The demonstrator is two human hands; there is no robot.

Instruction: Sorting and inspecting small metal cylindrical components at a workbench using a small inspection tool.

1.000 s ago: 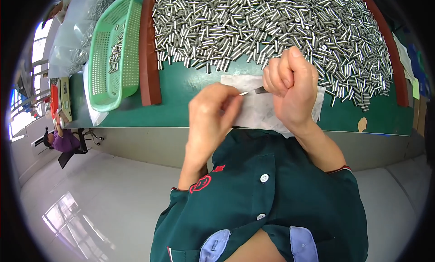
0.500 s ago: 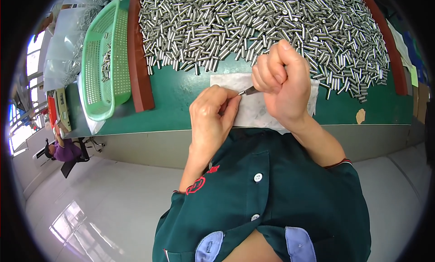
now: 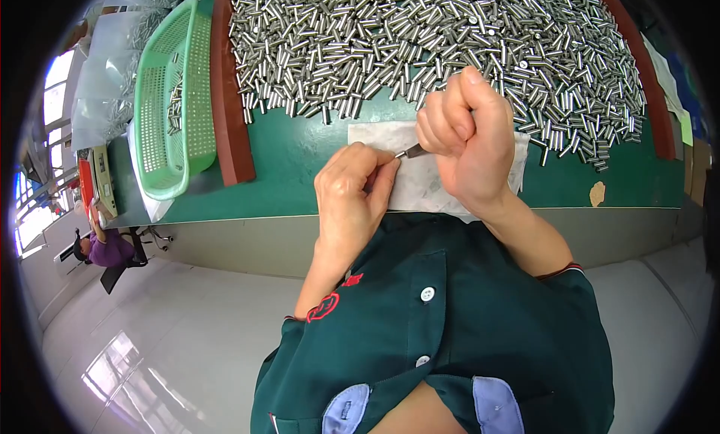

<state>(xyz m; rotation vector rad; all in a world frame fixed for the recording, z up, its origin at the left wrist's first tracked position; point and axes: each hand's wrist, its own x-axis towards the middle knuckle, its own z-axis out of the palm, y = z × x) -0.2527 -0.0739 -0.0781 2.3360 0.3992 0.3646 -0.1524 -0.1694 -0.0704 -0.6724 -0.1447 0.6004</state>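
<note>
My left hand [image 3: 349,180] pinches a small shiny metal pin [image 3: 400,156] between thumb and forefinger, with only its end showing. My right hand [image 3: 474,141] is a fist, thumb up, around a slim tool whose dark grey, blade-like tip [image 3: 413,150] sticks out toward the left. This tip meets or nearly meets the pin's end; contact cannot be made out. Most of the tool is hidden in the fist. Both hands are above a whitish, smudged sheet [image 3: 420,190] at the table's near edge. Beyond them spreads a large heap of short metal pins [image 3: 427,40].
Dark red bars [image 3: 232,126] border the heap on the left and right of the green table [image 3: 289,164]. A green perforated basket [image 3: 196,96] with some pins stands at the left, beside clear plastic bags [image 3: 105,81]. Another person [image 3: 109,248] sits far left.
</note>
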